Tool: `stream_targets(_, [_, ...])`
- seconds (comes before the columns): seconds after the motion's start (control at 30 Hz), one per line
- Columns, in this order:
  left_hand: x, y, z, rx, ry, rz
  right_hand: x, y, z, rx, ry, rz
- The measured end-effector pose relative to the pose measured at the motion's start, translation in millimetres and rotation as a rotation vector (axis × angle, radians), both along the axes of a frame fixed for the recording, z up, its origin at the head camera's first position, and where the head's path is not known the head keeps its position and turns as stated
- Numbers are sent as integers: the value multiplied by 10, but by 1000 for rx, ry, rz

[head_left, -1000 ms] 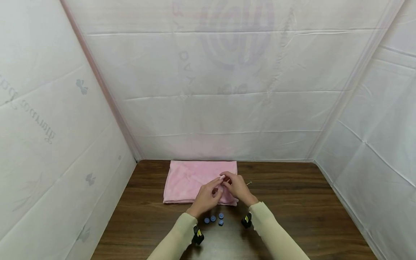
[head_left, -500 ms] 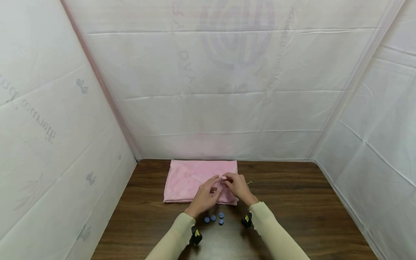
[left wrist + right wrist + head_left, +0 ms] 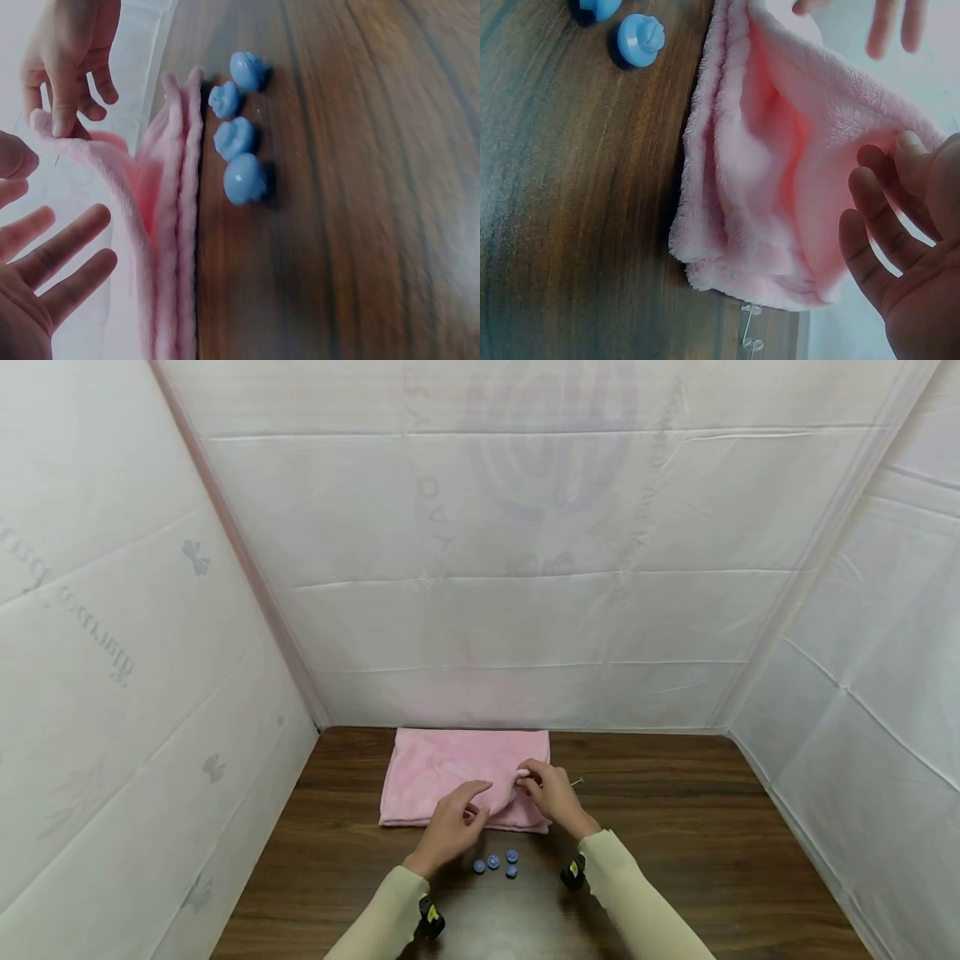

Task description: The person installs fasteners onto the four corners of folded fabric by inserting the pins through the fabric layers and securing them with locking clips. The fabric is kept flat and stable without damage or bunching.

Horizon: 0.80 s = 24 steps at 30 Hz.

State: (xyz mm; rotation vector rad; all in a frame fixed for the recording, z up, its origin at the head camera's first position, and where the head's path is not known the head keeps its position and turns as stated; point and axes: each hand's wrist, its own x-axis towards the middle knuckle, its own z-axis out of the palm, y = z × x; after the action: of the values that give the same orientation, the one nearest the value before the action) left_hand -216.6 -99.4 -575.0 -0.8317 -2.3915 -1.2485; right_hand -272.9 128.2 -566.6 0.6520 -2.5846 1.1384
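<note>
The folded pink plush cloth (image 3: 442, 768) may slip, because the right hand (image 3: 552, 790) pinches alone, the left hand (image 3: 452, 821) spread empty.

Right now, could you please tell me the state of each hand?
Left hand: open, fingers apart, holding nothing.
Right hand: closed, pinching the raised edge of the pink cloth.

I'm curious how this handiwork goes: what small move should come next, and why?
Perhaps the left hand should pick up one blue piece: it looks free, the pieces lie close by, and the right hand holds up the pink cloth.
</note>
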Motion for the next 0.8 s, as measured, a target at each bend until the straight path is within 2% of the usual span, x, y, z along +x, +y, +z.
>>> stream_targets(0.1, [36,-64,-34,-48,19,3,0,10,-10,4,6,-1])
stream_targets(0.17, [65,-98,-56,-84,6,-8,1,17,-16,7,11,-3])
stream_targets(0.4, [202,-172,-109,-213,-150,-56,5,33,-37,3,29,5])
stream_targets(0.57, [276,-201,-172,-260,-212,-92,5,38,-53,-22,22,15])
stream_targets(0.8, [332,-209,-253,-276,-220,-121,13,47,-66,-50,-5,25])
